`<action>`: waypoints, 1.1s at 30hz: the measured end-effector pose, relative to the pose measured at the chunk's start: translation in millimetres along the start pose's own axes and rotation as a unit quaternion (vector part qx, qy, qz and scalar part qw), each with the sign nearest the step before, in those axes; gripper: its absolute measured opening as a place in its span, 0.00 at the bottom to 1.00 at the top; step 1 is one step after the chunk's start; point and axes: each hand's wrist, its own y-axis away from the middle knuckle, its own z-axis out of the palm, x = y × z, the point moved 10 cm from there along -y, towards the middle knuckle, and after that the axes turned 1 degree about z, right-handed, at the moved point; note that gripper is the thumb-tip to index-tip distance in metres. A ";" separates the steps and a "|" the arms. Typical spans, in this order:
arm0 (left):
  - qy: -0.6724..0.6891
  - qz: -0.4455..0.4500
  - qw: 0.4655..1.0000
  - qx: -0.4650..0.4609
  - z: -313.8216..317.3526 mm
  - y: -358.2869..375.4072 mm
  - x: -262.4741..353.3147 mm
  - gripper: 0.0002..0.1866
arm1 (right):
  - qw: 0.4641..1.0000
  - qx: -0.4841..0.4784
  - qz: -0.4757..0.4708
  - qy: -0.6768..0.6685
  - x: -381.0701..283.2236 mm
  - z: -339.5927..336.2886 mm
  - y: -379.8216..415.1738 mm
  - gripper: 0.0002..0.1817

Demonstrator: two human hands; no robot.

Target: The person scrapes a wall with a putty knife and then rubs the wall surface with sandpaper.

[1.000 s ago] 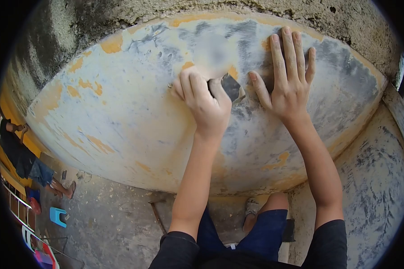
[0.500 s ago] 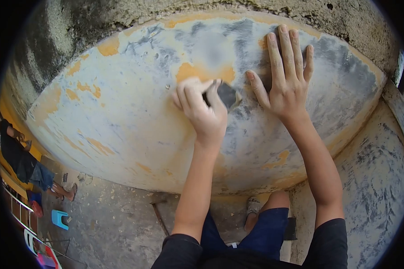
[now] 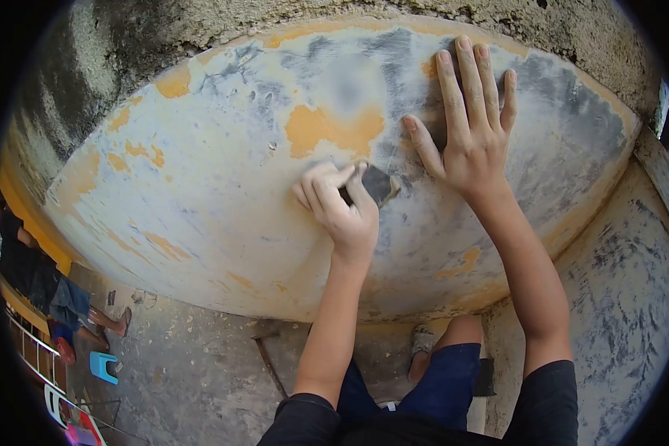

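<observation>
My left hand (image 3: 340, 204) has its fingers closed round a piece of dark grey sandpaper (image 3: 379, 185), pressed against a large curved panel (image 3: 223, 201). One edge of the sandpaper curls up beyond the thumb. The panel is pale and chalky, with orange patches and grey smears. Above the left hand lies a large orange patch (image 3: 334, 130). To the right, my right hand (image 3: 473, 141) rests flat on the panel, fingers spread and pointing up, holding nothing.
Rough concrete wall (image 3: 141, 37) borders the panel's top. At lower left are a person in dark clothes (image 3: 33, 271), a blue stool (image 3: 103, 367) and a white ladder-like frame (image 3: 33, 349). A hammer-like tool (image 3: 270, 364) lies on the floor by my legs.
My left hand has moved down the panel with the sandpaper, uncovering more of the orange patch. My right hand stays flat in about the same place.
</observation>
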 end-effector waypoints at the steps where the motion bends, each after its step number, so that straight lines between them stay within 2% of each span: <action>1: 0.001 0.000 1.000 0.001 1.6 2.9 -2.1 0.10 | 1.000 0.001 0.000 0.001 -0.2 0.2 -0.3 0.40; 4: -0.001 -0.002 1.000 -0.006 5.5 -12.1 -0.8 0.10 | 1.000 -0.001 0.001 0.003 -0.6 1.0 -0.3 0.41; 6: -0.004 0.032 0.999 0.007 9.4 -39.7 6.3 0.10 | 1.000 0.001 -0.003 0.008 -0.4 0.3 0.2 0.41; 10: 0.004 0.033 0.999 0.030 3.0 -17.9 6.9 0.10 | 1.000 0.005 0.000 0.007 1.2 0.4 -0.7 0.41; 12: -0.005 -0.039 0.999 -0.009 -0.4 10.8 -3.7 0.10 | 1.000 -0.001 0.000 0.005 0.0 0.4 0.0 0.41; 15: -0.013 -0.016 1.000 0.002 2.1 5.7 -2.3 0.10 | 1.000 0.001 0.001 0.003 0.6 0.8 0.6 0.41; 18: -0.009 0.012 1.000 0.001 8.0 -37.6 7.3 0.10 | 1.000 0.006 -0.001 0.005 -0.4 -0.4 0.4 0.41; 22: 0.003 0.027 1.000 0.006 6.1 -21.5 4.0 0.10 | 1.000 0.006 -0.002 0.004 0.9 -0.4 0.3 0.41; 24: -0.001 -0.012 1.000 0.013 -2.4 2.8 -2.8 0.09 | 1.000 0.002 0.001 -0.001 0.4 -0.3 0.5 0.41; 27: -0.009 -0.020 1.000 0.012 -0.7 9.0 -7.0 0.09 | 1.000 0.004 0.003 -0.004 1.4 -0.2 0.6 0.41; 30: -0.008 0.016 1.000 -0.010 8.1 -30.0 5.3 0.11 | 1.000 0.002 0.000 0.001 0.8 0.4 0.8 0.41; 33: -0.012 0.024 1.000 0.008 6.6 -29.4 6.4 0.10 | 1.000 0.002 -0.002 0.002 0.1 0.2 1.1 0.41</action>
